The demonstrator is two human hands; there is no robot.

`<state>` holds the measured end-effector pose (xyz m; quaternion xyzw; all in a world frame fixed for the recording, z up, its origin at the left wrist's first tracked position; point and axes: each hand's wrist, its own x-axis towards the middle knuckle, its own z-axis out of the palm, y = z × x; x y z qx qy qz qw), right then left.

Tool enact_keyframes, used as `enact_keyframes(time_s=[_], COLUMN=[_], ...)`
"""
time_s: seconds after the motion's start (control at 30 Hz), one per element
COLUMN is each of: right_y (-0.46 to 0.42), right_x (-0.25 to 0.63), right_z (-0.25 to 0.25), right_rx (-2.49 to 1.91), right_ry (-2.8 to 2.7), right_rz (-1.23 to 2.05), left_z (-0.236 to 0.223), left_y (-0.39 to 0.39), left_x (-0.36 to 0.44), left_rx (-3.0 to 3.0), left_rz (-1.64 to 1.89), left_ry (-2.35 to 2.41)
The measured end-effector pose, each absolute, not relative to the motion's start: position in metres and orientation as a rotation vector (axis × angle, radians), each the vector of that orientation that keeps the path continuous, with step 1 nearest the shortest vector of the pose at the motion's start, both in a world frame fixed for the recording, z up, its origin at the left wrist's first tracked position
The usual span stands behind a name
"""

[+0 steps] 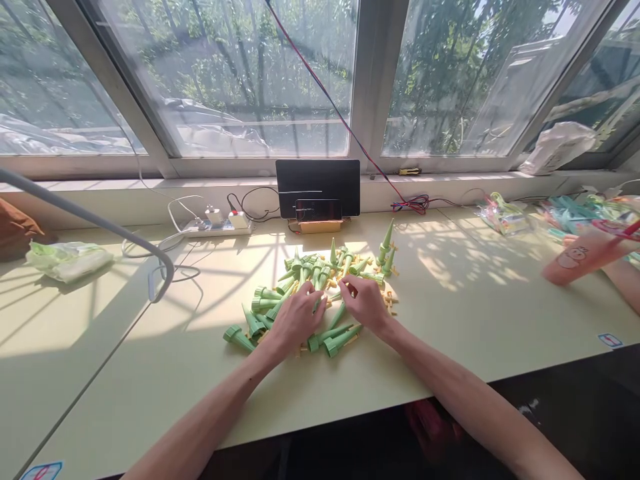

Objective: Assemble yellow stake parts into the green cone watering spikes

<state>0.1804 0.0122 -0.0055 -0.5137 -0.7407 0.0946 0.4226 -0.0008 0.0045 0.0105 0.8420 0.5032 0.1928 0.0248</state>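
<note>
A pile of green plastic cone-shaped spikes [270,303] with ribbed, cap-like wide ends lies on the table. Small yellow plastic pieces [390,303] are scattered among them. My left hand [296,312] is over the pile's middle, fingers curled; a bit of green plastic shows between thumb and fingers. Close by on the right, my right hand [367,303] has its fingertips pinched together; whatever they hold is too small or hidden to make out. Two green spikes [386,243] stand upright beyond my right hand, points up, with yellow pieces on their sides.
Behind the pile, a dark tablet [318,183] and a phone [319,210] lean on a stand. A power strip [217,228] with cables lies left of them. A grey curved bar [100,217] crosses the left side. Another person's arm [623,280] rests near a pink cup [575,257].
</note>
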Motion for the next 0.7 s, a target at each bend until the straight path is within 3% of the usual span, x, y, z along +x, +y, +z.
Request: enact_keyframes(time_s=[0.4, 0.7], right_y=[0.013, 0.032], right_x=[0.184, 0.195], right_z=[-0.001, -0.003], right_rx=[-1.299, -1.292], right_ry=[-1.737, -1.879], right_rz=[0.184, -0.024], left_z=[0.010, 0.009], left_y=[0.006, 0.002], left_x=[-0.002, 0.001], left_rx=[2.523, 2.678], left_rz=[0.850, 0.962], left_ry=[1.480, 1.094])
